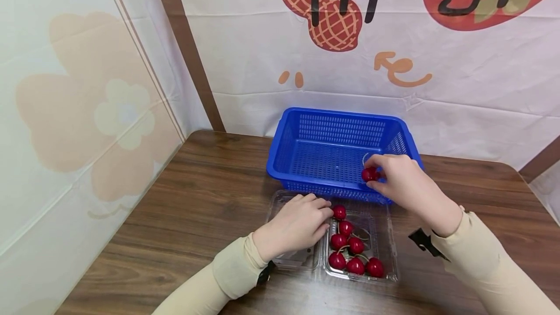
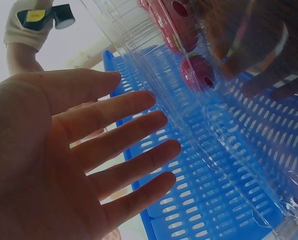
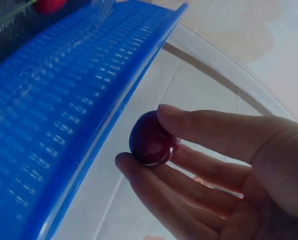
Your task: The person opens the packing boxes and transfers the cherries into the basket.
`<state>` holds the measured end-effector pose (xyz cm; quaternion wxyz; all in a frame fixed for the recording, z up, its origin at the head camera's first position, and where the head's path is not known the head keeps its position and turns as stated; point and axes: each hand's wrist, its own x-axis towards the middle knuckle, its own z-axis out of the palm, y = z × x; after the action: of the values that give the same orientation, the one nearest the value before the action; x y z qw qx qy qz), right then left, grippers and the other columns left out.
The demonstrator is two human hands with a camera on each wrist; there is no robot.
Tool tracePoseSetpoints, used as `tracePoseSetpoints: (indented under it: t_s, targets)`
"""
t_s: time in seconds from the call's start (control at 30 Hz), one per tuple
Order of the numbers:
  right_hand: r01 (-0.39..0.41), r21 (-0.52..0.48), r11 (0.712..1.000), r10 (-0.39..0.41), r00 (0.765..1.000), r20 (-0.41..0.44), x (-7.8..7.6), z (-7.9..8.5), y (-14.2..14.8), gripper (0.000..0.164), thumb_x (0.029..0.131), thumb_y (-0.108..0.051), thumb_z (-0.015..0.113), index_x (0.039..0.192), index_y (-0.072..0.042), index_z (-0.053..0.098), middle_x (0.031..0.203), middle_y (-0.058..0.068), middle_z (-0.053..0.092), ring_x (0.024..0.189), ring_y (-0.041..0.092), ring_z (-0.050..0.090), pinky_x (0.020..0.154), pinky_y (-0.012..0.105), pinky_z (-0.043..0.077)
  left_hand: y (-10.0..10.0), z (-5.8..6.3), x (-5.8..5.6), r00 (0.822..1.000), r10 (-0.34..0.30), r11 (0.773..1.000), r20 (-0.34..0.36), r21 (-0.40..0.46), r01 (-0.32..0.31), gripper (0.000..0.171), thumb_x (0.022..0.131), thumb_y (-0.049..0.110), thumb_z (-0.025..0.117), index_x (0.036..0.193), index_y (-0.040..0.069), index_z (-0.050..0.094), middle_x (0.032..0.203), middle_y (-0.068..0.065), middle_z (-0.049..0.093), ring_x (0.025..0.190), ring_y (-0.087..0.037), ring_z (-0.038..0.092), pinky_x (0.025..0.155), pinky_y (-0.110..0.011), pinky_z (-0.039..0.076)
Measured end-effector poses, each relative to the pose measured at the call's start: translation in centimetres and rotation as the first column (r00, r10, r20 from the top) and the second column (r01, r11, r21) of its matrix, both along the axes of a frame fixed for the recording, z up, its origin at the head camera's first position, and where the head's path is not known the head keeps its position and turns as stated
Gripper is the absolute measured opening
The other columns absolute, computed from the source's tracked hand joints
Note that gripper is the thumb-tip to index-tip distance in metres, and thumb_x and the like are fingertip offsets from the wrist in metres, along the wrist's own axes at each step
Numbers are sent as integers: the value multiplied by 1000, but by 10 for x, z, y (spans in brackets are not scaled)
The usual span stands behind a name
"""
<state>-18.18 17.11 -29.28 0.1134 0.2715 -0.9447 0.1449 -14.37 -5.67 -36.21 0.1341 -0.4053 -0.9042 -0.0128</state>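
Between thumb and fingers, my right hand (image 1: 400, 181) pinches a red cherry (image 1: 369, 174) above the near right part of a blue plastic basket (image 1: 280, 149). The same cherry (image 3: 151, 139) shows close up in the right wrist view, beside the basket rim. My left hand (image 1: 297, 220) lies over the middle of an opened clear plastic clamshell box (image 1: 389, 237), fingertips beside the top cherry (image 1: 339, 212). Its fingers (image 2: 123, 132) are spread and nearly straight in the left wrist view. Several more cherries (image 1: 355, 245), some with stems, sit in the box's right half.
The basket stands at the back of the brown wooden table (image 1: 197, 198), right behind the clamshell box. A white printed cloth (image 1: 245, 52) hangs behind the table, and another cloth panel (image 1: 87, 159) is at the left. Black straps (image 1: 424, 242) are on the wrists.
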Motion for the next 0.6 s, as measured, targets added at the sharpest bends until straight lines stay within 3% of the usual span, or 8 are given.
tracePoseSetpoints:
  t_s: [0.33, 0.6]
  targets:
    - [16, -20, 1000, -15, 998, 65, -22, 9, -8, 24, 74, -12, 74, 96, -4, 66, 85, 10, 69, 73, 20, 64, 62, 40, 56, 0, 0, 0, 1000, 2, 1000, 9, -4, -2, 26, 87, 31, 56, 105, 17, 69, 116, 0, 64, 99, -18, 55, 76, -33, 48]
    - [11, -10, 1000, -10, 998, 60, -35, 13, -12, 24, 73, -9, 73, 95, -4, 66, 85, 12, 69, 73, 22, 63, 62, 42, 55, 0, -1, 0, 1000, 8, 1000, 14, -13, -8, 27, 87, 31, 56, 106, 18, 69, 117, 0, 64, 100, -18, 55, 77, -32, 48]
